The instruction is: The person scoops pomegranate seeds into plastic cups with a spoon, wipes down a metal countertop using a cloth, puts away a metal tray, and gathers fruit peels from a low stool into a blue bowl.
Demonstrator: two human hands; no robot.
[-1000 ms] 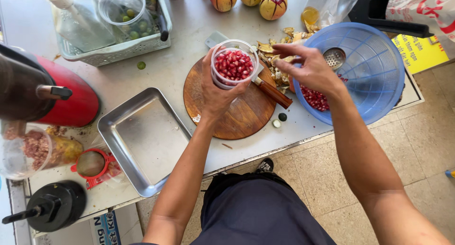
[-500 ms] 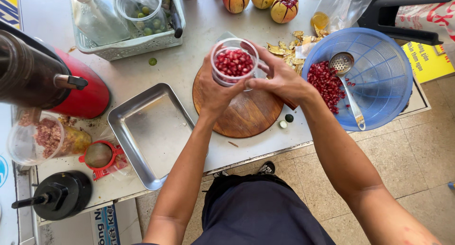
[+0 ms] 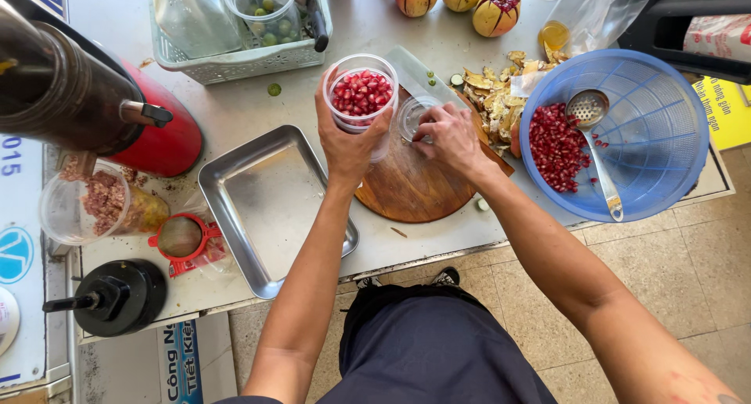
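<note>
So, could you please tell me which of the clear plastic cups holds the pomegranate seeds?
The cup gripped in the left hand, above the wooden board; the cup in the basket holds small green fruit.

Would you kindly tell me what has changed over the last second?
The right hand left the blue plastic basket, crossed to the round wooden board and took up a clear lid. The left hand holds the clear cup of pomegranate seeds as before; the metal ladle lies in the basket.
</note>
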